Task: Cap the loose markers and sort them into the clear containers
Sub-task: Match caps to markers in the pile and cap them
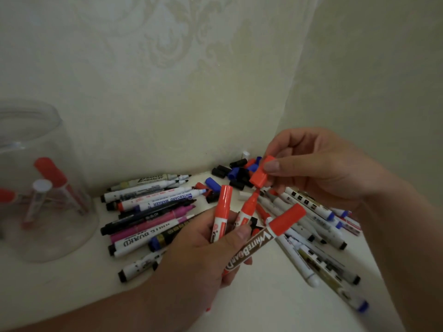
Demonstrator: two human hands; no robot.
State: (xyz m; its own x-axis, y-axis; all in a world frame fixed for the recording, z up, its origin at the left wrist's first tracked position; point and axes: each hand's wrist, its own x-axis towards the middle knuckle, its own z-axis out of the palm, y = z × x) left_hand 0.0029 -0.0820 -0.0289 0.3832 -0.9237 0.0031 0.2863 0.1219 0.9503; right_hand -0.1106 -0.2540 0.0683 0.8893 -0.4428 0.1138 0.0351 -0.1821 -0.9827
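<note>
My left hand (203,255) grips three red markers (221,219) fanned upward. Two of them wear red caps; the middle one (248,207) is uncapped, its tip bare. My right hand (318,164) pinches a red cap (261,172) between thumb and fingers, just above that bare tip. Loose uncapped markers (153,204) lie in a pile on the white table to the left, and more lie to the right (309,231). A heap of loose black, blue and red caps (236,172) sits against the wall behind. A clear container (36,183) at the left holds red-capped markers.
The white table (263,295) runs into a corner of two patterned walls (167,92). A white cap (245,195) lies between the piles. The marker piles spread across the tabletop from the container to the right edge.
</note>
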